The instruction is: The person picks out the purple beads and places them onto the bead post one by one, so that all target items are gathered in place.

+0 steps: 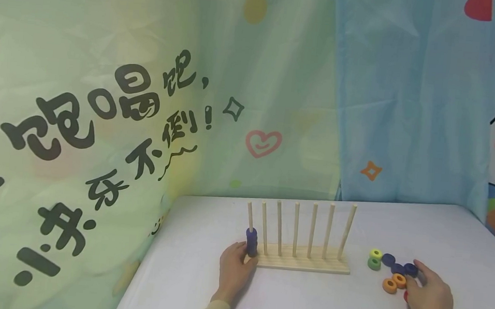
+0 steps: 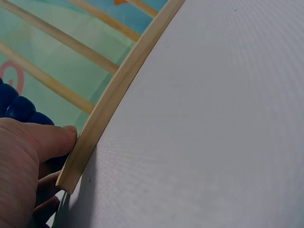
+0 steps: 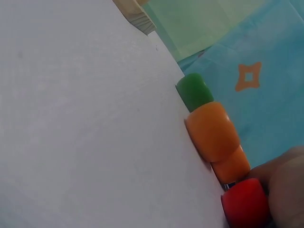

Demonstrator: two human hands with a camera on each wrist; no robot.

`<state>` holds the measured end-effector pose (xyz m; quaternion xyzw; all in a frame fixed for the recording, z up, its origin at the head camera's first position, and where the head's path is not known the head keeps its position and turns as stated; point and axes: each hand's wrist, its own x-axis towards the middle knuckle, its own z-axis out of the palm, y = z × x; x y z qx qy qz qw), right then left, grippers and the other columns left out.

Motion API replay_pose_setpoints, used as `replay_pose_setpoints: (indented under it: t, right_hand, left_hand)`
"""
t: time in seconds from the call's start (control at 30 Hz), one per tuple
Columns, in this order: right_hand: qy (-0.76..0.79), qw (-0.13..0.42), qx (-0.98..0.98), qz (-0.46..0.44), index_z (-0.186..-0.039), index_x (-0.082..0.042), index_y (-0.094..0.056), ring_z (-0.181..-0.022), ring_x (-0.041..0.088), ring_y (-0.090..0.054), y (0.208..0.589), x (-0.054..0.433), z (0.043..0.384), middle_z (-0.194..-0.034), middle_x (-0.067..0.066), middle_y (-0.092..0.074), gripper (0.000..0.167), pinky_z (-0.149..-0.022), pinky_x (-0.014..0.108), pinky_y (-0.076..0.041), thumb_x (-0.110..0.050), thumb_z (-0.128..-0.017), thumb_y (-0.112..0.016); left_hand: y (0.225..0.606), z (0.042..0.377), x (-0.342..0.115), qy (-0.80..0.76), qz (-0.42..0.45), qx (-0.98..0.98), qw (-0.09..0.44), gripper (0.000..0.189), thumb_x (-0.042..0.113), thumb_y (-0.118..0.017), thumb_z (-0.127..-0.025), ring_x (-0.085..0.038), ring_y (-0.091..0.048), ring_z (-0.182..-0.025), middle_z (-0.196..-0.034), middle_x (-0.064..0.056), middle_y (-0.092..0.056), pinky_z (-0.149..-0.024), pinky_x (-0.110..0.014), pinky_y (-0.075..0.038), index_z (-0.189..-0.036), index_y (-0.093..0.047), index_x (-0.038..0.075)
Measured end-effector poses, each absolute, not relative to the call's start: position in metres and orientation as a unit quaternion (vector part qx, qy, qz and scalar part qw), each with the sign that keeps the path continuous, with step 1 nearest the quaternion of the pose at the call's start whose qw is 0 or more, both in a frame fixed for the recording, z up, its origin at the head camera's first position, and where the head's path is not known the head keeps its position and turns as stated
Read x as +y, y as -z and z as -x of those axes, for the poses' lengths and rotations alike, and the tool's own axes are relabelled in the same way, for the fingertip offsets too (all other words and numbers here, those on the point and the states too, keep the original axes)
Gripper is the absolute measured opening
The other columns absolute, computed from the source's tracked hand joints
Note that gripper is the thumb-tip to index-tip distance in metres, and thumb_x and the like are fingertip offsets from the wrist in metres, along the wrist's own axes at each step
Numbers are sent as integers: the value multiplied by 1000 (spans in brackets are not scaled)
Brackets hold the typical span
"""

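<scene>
A wooden peg rack (image 1: 304, 264) with several upright pegs stands on the table. Stacked dark blue beads (image 1: 251, 242) sit on its leftmost peg. My left hand (image 1: 236, 269) grips the rack's left end beside this stack, its thumb (image 2: 57, 140) pressed against the base. At the right, my right hand (image 1: 432, 296) reaches into a group of loose beads. Its thumb and index finger pinch a dark blue bead (image 1: 411, 269). Close by the thumb lies a red bead (image 3: 246, 204), partly covered by the hand in the head view.
Two orange beads (image 1: 390, 285) lie left of my right hand. Behind them are more dark blue beads (image 1: 388, 259), a yellow bead (image 1: 376, 254) and a green bead (image 1: 374, 264). A printed curtain (image 1: 270, 88) hangs behind the white table (image 1: 314, 305).
</scene>
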<state>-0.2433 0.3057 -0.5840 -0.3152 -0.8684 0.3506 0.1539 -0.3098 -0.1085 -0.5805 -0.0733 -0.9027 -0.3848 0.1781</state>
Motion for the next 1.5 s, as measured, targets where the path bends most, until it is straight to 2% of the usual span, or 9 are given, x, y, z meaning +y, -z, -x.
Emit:
replay_pose_setpoints:
  t: [0.23, 0.57, 0.83, 1.03, 1.27, 1.5]
  right_hand:
    - [-342, 173, -870, 311, -146, -2, -39, -138, 48, -28, 583, 307, 242, -149, 28, -34, 53, -112, 64, -23, -4, -94, -48]
    - [-326, 121, -884, 313, -144, 1, -40, -133, 52, -31, 582, 306, 240, -142, 34, -37, 51, -107, 66, -28, -9, -95, -53]
    - [-305, 111, -895, 305, -140, 4, -45, -128, 55, -35, 583, 307, 241, -138, 36, -39, 50, -104, 66, -32, -9, -93, -57]
    - [-313, 128, -887, 314, -138, 3, -47, -128, 53, -36, 586, 307, 241, -137, 34, -42, 48, -104, 65, -32, -12, -95, -58]
    - [-343, 133, -864, 344, -145, 1, -39, -133, 52, -33, 576, 301, 238, -144, 32, -39, 51, -106, 64, -32, -17, -99, -51]
    - [-360, 207, -851, 320, -141, 0, -46, -128, 49, -41, 559, 280, 233, -142, 28, -45, 49, -105, 65, -32, -19, -97, -55]
  left_hand:
    - [580, 310, -109, 378, 80, -905, 180, 35, 18, -75, -79, -31, -57, -118, -117, -7, -69, -107, -52, -36, -112, -72, 7]
    - [582, 310, -109, 373, 82, -906, 182, 35, 20, -75, -79, -31, -57, -117, -116, -7, -69, -106, -52, -37, -113, -72, 9]
    - [581, 310, -109, 374, 79, -907, 179, 36, 21, -75, -79, -31, -57, -119, -117, -7, -69, -108, -52, -36, -113, -72, 9]
    - [582, 310, -109, 378, 70, -908, 167, 37, 22, -74, -81, -30, -55, -121, -119, -7, -68, -110, -51, -35, -115, -71, 8]
    - [582, 310, -109, 381, 70, -906, 169, 38, 22, -74, -81, -31, -54, -123, -121, -8, -67, -110, -52, -34, -115, -70, 5]
    - [581, 310, -110, 377, 75, -907, 172, 38, 22, -74, -81, -32, -54, -122, -120, -8, -67, -109, -53, -34, -115, -70, 6]
